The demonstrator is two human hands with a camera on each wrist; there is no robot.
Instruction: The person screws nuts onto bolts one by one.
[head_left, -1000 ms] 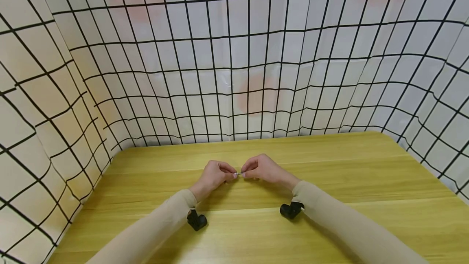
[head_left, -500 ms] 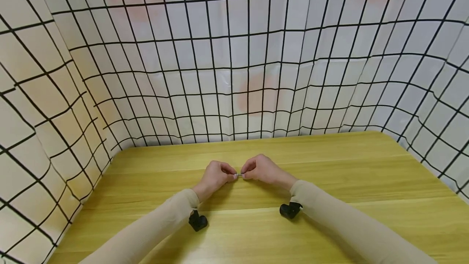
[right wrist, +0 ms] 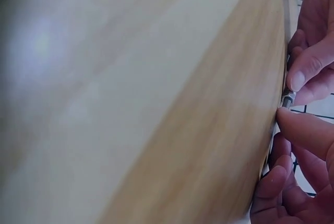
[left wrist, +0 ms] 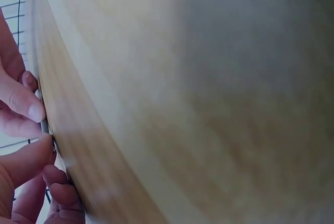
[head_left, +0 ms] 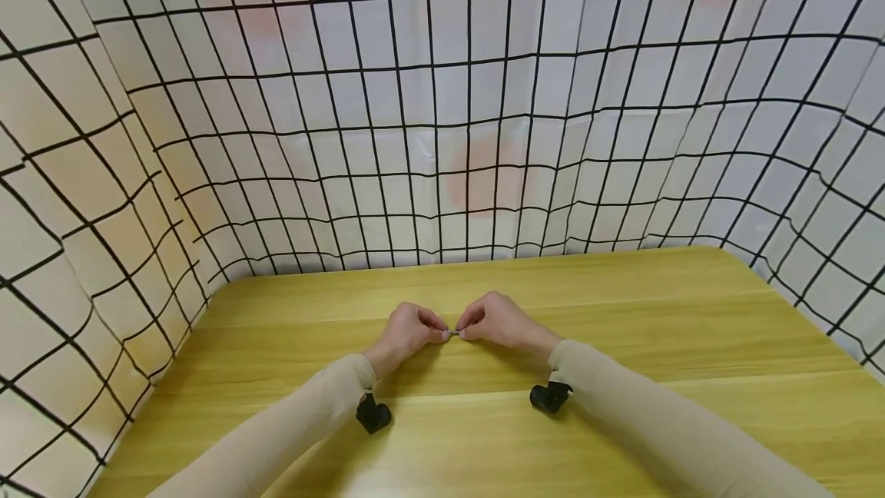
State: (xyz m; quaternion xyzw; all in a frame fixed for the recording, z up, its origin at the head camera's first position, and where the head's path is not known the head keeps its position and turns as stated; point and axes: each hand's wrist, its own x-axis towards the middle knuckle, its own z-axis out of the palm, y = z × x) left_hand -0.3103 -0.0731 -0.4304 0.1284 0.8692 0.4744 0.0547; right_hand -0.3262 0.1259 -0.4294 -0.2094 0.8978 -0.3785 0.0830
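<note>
Above the middle of the table, both hands meet at a small metal bolt [head_left: 454,333] lying sideways between their fingertips. My left hand [head_left: 404,334] pinches a silver nut [right wrist: 290,95] at one end, between thumb and index finger. From the other side, my right hand [head_left: 503,321] pinches the bolt's darker shaft, of which a short stretch shows in the right wrist view. Fingertips cover both ends of the piece. In the left wrist view, only a sliver of the bolt [left wrist: 45,126] appears between the two thumbs.
A yellow wood-grain table [head_left: 456,436] lies beneath the hands. White sheeting with a black grid [head_left: 442,137] rises behind it and along both sides. Black wrist cameras [head_left: 373,413] hang under the beige sleeves [head_left: 643,398].
Both hands stay together at the bolt, drifting very slightly down in the view. The left hand has shifted a touch to the right; small finger movements show around the bolt.
</note>
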